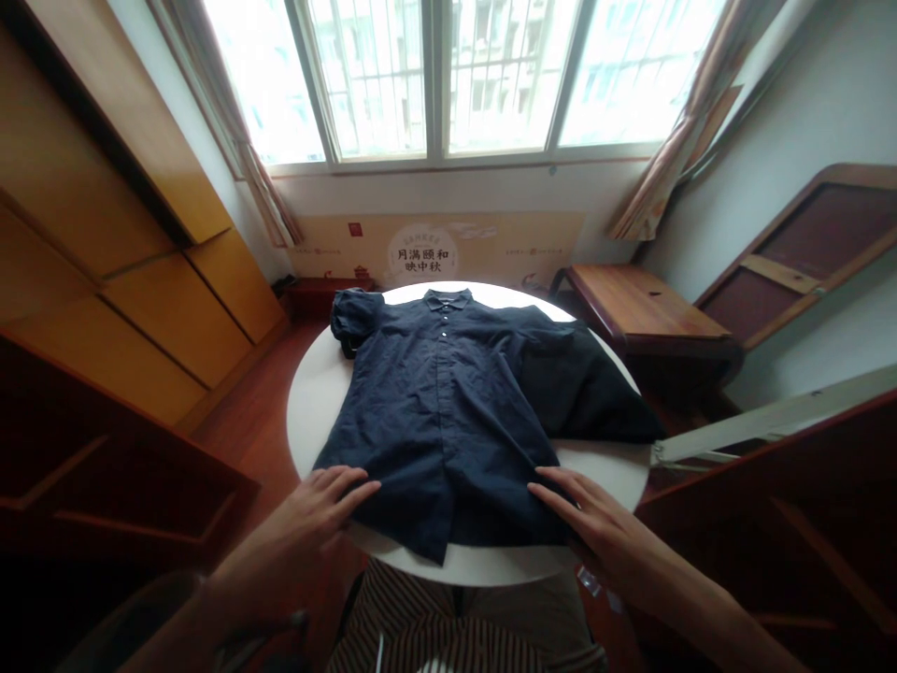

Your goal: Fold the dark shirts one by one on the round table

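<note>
A dark navy short-sleeved button-up shirt (420, 402) lies front side up, its collar towards the window and its hem towards me. My left hand (329, 500) is at the lower left corner of the hem, fingers stretched out over the cloth. At the lower right corner, my right hand (585, 505) rests with its fingers extended on the fabric. Both hands look open, though their undersides are hidden. The left sleeve end is bunched up at the table's far left. Dark folded cloth (595, 393) lies partly beneath the shirt's right side.
Beneath the clothes is a round white table (315, 393). A low wooden side table (645, 299) stands at the back right, yellow cabinets (175, 308) at the left. A pale metal bar (777, 416) reaches the table's right edge. Dark wooden panels flank me.
</note>
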